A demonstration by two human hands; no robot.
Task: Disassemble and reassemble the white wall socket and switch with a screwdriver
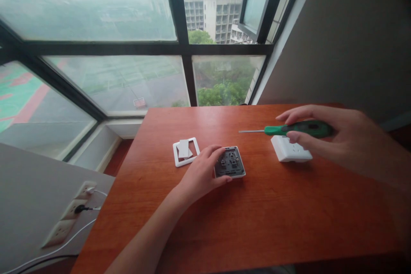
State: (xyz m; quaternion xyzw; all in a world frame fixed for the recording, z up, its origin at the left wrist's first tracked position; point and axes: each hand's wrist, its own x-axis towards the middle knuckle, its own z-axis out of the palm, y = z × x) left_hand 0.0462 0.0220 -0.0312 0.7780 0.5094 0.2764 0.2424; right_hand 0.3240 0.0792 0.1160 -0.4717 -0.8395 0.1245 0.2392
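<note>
My left hand (pixel 205 167) grips a wall switch (pixel 233 165) by its left side, thumb at the near edge and fingers over the far edge. The switch lies on the table with its dark inner mechanism facing up inside a white rim. In my right hand (pixel 334 132) is a green-handled screwdriver (pixel 282 129), held level above the table, its metal shaft pointing left. The tip is in the air, beyond the switch and apart from it. Left of my left hand lies a white switch frame (pixel 176 156), with white rocker plates (pixel 183 149) on it.
A white wall socket (pixel 290 150) sits on the wooden table (pixel 257 218) below my right hand. Windows with dark frames (pixel 188 49) rise behind the table. At the left, wall outlets (pixel 72 209) have plugs and cables in them. A grey wall (pixel 346 43) stands at the right.
</note>
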